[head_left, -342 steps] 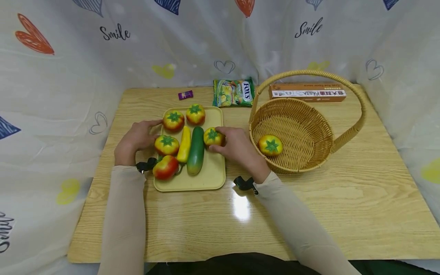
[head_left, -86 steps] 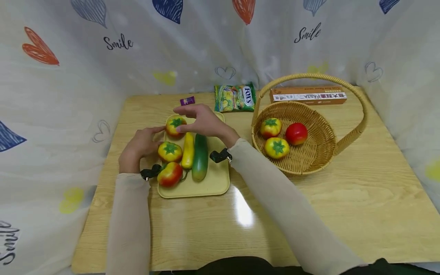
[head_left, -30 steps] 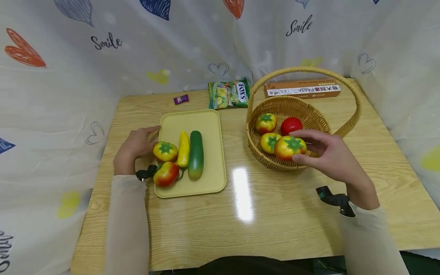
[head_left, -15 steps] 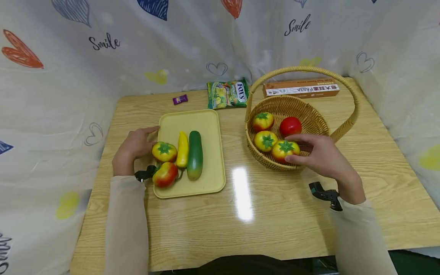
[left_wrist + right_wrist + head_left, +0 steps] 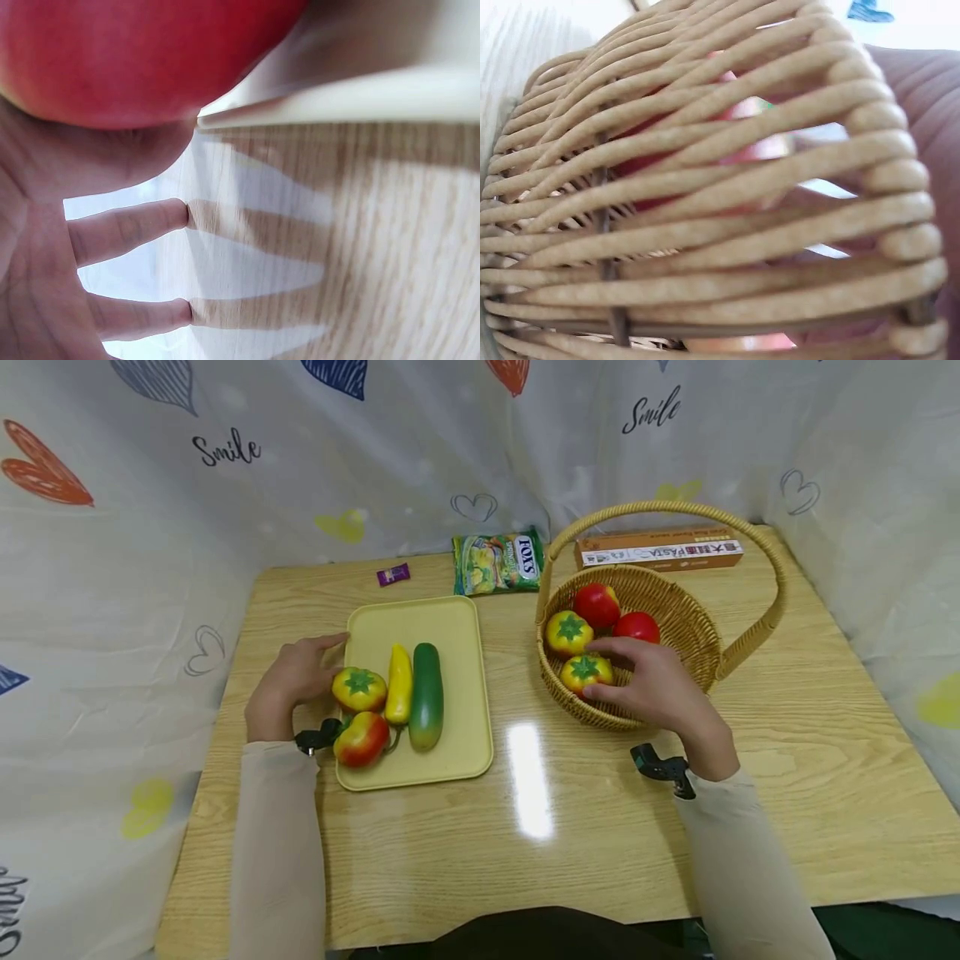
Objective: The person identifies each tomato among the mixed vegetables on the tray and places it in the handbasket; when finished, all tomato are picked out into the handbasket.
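Observation:
My left hand (image 5: 291, 685) rests at the left edge of the yellow tray (image 5: 457, 760), its fingers straight and spread in the left wrist view, fingertips on the table. Close by on the tray lie a toy tomato (image 5: 359, 690), a red-and-yellow pepper-like piece (image 5: 362, 739), a yellow chili pepper (image 5: 399, 687) and a green cucumber (image 5: 426, 697). Inside the wicker basket (image 5: 693, 631), my right hand (image 5: 648, 681) pinches a yellow-red toy tomato (image 5: 586, 672) between thumb and fingers. Around it sit another tomato (image 5: 567, 632) and two with red sides showing. Basket weave hides most of that hand in the right wrist view.
The basket's tall handle (image 5: 667, 507) arches over it. Along the back of the table stand a green candy bag (image 5: 498, 564), a purple wrapped sweet (image 5: 393, 575) and a brown pasta box (image 5: 660, 550). A patterned curtain hangs behind.
Several tomatoes have gone from tray to basket. In the last half second my right hand moved left with its tomato; the others shifted back and one tipped red side up. Left hand stays.

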A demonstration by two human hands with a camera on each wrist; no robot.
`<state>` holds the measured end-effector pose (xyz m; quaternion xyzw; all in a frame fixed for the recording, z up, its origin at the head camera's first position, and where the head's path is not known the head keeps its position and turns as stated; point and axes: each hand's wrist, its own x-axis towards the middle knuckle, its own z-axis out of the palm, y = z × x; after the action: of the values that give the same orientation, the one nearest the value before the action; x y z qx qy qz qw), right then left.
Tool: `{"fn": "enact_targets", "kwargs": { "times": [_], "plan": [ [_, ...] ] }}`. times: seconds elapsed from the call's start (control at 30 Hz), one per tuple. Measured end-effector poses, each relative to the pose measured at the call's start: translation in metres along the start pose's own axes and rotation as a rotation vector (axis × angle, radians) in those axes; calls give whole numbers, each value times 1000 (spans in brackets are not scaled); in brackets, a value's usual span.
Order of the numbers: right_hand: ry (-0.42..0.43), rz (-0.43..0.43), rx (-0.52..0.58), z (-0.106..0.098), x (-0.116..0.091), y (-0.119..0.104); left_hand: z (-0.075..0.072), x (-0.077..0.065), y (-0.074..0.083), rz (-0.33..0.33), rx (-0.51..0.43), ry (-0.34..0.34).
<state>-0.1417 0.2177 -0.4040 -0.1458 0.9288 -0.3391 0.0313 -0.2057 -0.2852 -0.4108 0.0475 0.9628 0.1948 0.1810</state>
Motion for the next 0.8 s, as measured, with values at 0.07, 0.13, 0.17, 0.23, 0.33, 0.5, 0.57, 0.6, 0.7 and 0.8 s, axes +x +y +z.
{"fn": "enact_targets", "kwargs": {
  "times": [0.07, 0.13, 0.17, 0.23, 0.33, 0.5, 0.57, 0.6, 0.7, 0.8],
  "plan": [
    [2, 9, 4, 0, 0, 0, 0, 0, 0, 0, 0, -1],
    [16, 7, 10, -1, -1, 2, 0, 0, 1, 1, 0, -1],
    [26, 4, 22, -2, -2, 3, 0, 0, 1, 2, 0, 0],
    [49, -6, 57, -4, -5, 4, 0, 0, 1, 4, -1, 1],
    [85, -27, 115, -7, -10, 3, 0, 0, 1, 8, -1, 3],
    [98, -121, 204, -7, -12, -15, -1, -1, 1, 12, 3, 2],
    [85, -187, 246, -4, -9, -26, -1, -1, 1, 12, 4, 0],
    [70, -219, 272, -2, -6, -33, -1, -1, 1, 11, 1, 0],
    [15, -307, 325, 7, 2, -53, -2, -2, 1, 6, -4, -5],
    [-54, -355, 342, 20, 14, -73, -2, -1, 1, 6, -6, -2]
  ]
}}
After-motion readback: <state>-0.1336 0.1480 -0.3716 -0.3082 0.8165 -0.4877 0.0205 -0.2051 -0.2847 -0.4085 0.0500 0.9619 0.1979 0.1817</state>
